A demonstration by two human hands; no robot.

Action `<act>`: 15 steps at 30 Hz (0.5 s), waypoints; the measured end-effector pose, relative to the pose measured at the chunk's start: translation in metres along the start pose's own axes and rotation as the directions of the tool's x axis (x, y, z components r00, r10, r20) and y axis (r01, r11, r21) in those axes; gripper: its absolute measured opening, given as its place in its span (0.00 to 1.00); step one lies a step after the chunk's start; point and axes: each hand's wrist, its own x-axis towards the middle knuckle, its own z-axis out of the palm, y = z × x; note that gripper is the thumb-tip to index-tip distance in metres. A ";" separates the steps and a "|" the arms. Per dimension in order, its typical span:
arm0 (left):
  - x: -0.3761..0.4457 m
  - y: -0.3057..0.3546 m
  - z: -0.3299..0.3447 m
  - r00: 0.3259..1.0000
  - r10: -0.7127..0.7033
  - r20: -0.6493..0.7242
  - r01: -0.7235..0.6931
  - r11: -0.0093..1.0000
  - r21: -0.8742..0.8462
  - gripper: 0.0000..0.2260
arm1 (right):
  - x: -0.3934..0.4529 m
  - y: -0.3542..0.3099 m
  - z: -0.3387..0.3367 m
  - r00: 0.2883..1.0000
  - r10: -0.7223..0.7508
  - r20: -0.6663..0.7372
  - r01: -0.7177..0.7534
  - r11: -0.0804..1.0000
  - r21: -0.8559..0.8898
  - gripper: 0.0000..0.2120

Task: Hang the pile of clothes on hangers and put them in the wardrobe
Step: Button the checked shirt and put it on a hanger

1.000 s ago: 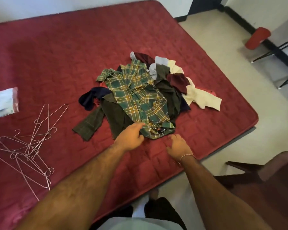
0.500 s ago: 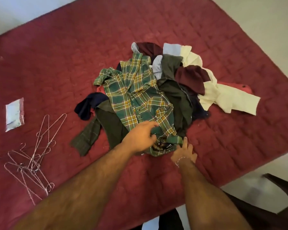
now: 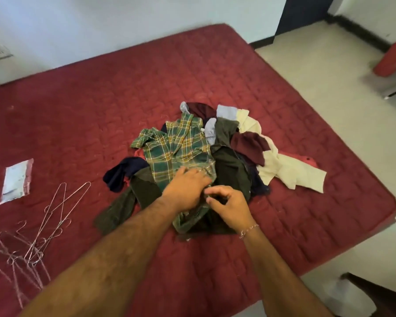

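Note:
A pile of clothes (image 3: 233, 154) lies in the middle of the red mattress (image 3: 101, 110), with a green plaid shirt (image 3: 174, 147) on top. My left hand (image 3: 185, 188) lies on the near end of the plaid shirt, its fingers curled into the fabric. My right hand (image 3: 229, 207) is just beside it and pinches the same near edge of the shirt with curled fingers. Several thin wire hangers (image 3: 30, 239) lie in a tangle on the mattress at the left. No wardrobe is in view.
A small plastic packet (image 3: 16, 181) lies on the mattress at far left. A cream garment (image 3: 290, 172) spreads toward the mattress's right edge. Pale floor lies to the right, with a red chair (image 3: 391, 62) far right and dark furniture (image 3: 375, 291) at the bottom right.
Both hands have moved further onto the near end of the plaid shirt and closed on it. The right hand has come up from the mattress beside the left hand.

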 end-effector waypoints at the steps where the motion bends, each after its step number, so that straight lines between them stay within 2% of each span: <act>1: -0.002 -0.004 -0.025 0.997 -0.002 -0.079 0.003 1.000 0.008 0.09 | 0.003 -0.023 -0.002 0.999 -0.009 -0.046 0.011 0.999 0.044 0.10; 3: -0.011 -0.017 -0.068 0.977 -0.072 -0.202 0.052 0.993 -0.104 0.07 | 0.008 -0.067 -0.002 0.993 -0.027 -0.112 0.040 0.993 0.112 0.15; 5: -0.021 -0.034 -0.104 0.916 -0.209 -0.341 0.091 0.939 -0.332 0.11 | 0.012 -0.111 0.004 0.989 -0.069 -0.128 0.079 0.994 0.069 0.23; 7: -0.043 -0.050 -0.149 0.793 -0.335 -0.509 0.065 0.878 -0.475 0.14 | 0.019 -0.159 0.011 0.981 -0.123 -0.149 0.106 0.987 -0.119 0.25; 8: -0.056 -0.057 -0.175 0.732 -0.372 -0.571 0.045 0.862 -0.504 0.15 | 0.023 -0.185 0.015 0.974 -0.147 -0.170 0.110 0.971 -0.210 0.21; 10: -0.081 -0.067 -0.225 0.635 -0.407 -0.657 0.036 0.864 -0.502 0.15 | 0.030 -0.237 0.018 0.960 -0.179 -0.217 0.104 0.942 -0.318 0.09; 12: -0.116 -0.081 -0.275 0.564 -0.433 -0.704 0.070 0.874 -0.481 0.13 | 0.031 -0.290 0.019 0.942 -0.224 -0.251 0.088 0.884 -0.459 0.05; 13: -0.135 -0.091 -0.298 0.552 -0.430 -0.715 0.105 0.886 -0.452 0.13 | 0.029 -0.317 0.017 0.931 -0.257 -0.260 0.076 0.831 -0.551 0.05; 15: -0.169 -0.113 -0.337 0.608 -0.357 -0.709 0.202 0.933 -0.296 0.15 | 0.027 -0.357 0.005 0.916 -0.304 -0.261 0.037 0.713 -0.701 0.07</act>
